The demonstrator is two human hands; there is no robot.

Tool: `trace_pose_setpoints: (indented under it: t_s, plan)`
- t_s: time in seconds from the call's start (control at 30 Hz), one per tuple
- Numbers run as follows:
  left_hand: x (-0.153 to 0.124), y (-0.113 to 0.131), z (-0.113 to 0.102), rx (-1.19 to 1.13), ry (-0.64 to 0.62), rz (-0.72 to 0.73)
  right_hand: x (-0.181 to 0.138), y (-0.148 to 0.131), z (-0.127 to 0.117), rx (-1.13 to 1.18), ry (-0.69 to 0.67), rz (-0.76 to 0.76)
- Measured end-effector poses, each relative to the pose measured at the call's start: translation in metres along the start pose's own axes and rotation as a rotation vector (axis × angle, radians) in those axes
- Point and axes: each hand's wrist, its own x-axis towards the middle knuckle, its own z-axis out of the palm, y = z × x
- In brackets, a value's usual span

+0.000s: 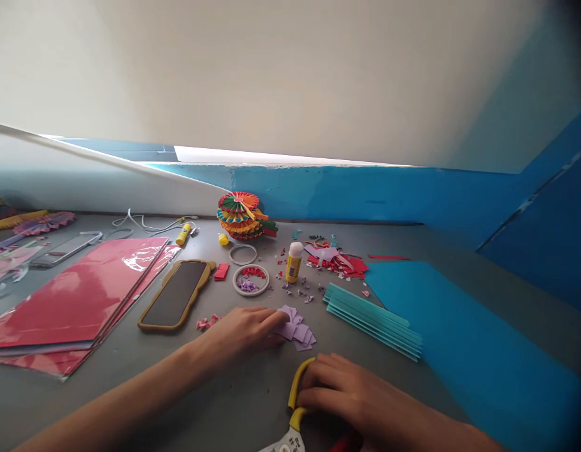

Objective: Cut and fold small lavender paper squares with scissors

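My left hand [250, 329] reaches over the grey table, thumb and fingers closed on the edge of a small loose pile of purple paper squares [303, 334]. My right hand [340, 386] is curled around the yellow handle of a pair of scissors [297, 384], low in the view. The blades point down and left, partly cut off by the lower edge of the picture. Something red shows beneath the right hand. Pink folded paper bits [208, 322] lie just behind my left hand. A glue stick [294, 263] stands upright beyond the purple squares.
Pleated turquoise paper [372, 320] and a blue sheet [441, 314] lie right. A phone [174, 296] and plastic-wrapped red paper [78, 295] lie left. Farther back are a tape roll [235, 289] holding paper bits, red scraps [349, 265] and a colourful pleated paper ornament [240, 216].
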Motion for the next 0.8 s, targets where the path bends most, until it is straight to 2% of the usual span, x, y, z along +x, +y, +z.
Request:
trace_pose_setpoints:
  t_s: [0.17, 0.33, 0.5, 0.67, 0.8]
  plan:
    - [-0.001, 0.0, 0.001, -0.086, 0.059, -0.043, 0.0, -0.01, -0.006, 0.059, -0.043, 0.067]
    - [0.0, 0.001, 0.0, -0.194, 0.083, -0.173, -0.004, -0.023, -0.008, 0.183, 0.002, 0.2]
    - [0.003, -0.003, -0.002, -0.339, 0.179, -0.308, -0.01, -0.024, -0.011, 0.291, -0.019, 0.238]
    - [0.002, -0.003, -0.006, -0.156, 0.206, -0.34, -0.013, -0.026, -0.014, 0.29, -0.036, 0.235]
    - [-0.001, 0.001, -0.014, -0.052, 0.075, -0.211, -0.013, -0.027, -0.017, 0.306, -0.052, 0.214]
